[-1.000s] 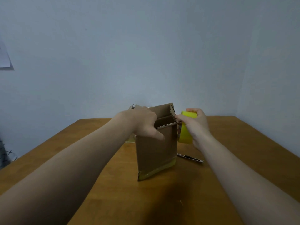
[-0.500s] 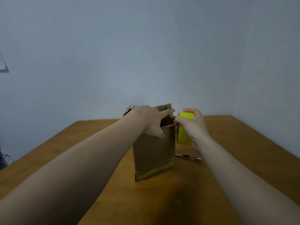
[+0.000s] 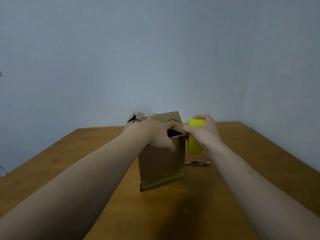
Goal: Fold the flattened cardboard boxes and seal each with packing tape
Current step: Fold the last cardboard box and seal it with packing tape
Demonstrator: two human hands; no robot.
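Observation:
A brown cardboard box stands upright on the wooden table, with yellowish tape along its bottom edge. My left hand lies over the box's top, its fingers pressing a top flap down and its thumb against the near wall. My right hand grips a yellow roll of packing tape right beside the box's upper right corner, its thumb touching the flap edge.
A utility knife lies on the table just right of the box, under the tape roll. Another folded cardboard box peeks out behind the left hand. Walls close off the back and right.
My left hand slid rightward over the box top, pushing the flap down toward the right corner. My right hand with the tape roll stayed close to that corner.

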